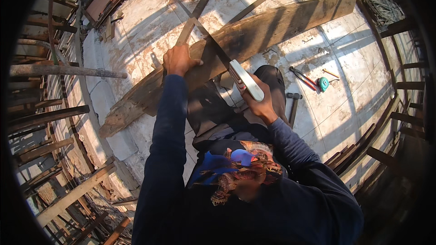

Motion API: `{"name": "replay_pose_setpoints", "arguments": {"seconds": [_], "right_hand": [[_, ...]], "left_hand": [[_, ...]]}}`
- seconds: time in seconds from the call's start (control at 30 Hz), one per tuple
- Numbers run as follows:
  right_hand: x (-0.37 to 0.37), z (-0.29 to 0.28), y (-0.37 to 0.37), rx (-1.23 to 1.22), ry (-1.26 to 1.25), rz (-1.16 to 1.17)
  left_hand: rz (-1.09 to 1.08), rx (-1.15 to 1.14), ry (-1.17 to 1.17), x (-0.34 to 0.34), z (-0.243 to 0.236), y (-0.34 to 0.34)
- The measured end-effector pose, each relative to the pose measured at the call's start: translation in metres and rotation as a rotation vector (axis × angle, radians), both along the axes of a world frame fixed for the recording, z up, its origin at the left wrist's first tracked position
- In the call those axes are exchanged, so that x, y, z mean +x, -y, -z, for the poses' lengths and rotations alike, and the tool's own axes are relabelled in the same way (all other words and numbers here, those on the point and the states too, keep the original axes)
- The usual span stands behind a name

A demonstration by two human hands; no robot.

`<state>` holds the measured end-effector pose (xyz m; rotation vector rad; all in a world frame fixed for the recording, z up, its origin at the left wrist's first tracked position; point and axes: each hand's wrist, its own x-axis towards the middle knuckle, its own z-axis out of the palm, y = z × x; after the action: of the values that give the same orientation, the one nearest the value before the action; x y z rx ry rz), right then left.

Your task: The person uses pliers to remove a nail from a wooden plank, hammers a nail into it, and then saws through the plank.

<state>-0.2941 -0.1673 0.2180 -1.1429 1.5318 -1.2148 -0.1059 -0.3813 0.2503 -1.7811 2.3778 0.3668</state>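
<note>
A long weathered plank (pixel 295 20) lies diagonally over my legs. My left hand (pixel 179 58) presses on it near a narrow wooden strip (pixel 187 31), with the fingers curled around wood and the thumb extended toward the right. My right hand (pixel 260 100) grips the pale handle of a handsaw (pixel 245 80), whose dark blade crosses the plank just to the right of my left hand and reaches beyond its far edge. Whether the teeth are sunk into the wood I cannot tell.
On the tiled floor at right lie red-handled pliers (pixel 304 80), a teal tape measure (pixel 323 84), a pencil (pixel 331 74) and a hammer (pixel 293 109). Timber framing (pixel 68 163) and poles line the left. More boards (pixel 250 7) lie beyond the plank; stacked timber edges the right.
</note>
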Motion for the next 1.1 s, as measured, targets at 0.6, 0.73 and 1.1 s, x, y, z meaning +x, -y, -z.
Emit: {"name": "replay_pose_setpoints", "arguments": {"seconds": [0.6,0.73,1.1], "right_hand": [[0.02,0.014,0.074,-0.336,0.0,0.042],[0.011,-0.019,-0.004,-0.024,-0.107,0.011],[0.011,-0.014,0.048,-0.121,-0.005,0.134]], "left_hand": [[0.046,-0.11,0.04,-0.002,-0.014,0.005],[0.008,-0.05,0.055,0.01,0.004,0.022],[0.021,-0.052,0.024,-0.009,0.0,0.016]]}}
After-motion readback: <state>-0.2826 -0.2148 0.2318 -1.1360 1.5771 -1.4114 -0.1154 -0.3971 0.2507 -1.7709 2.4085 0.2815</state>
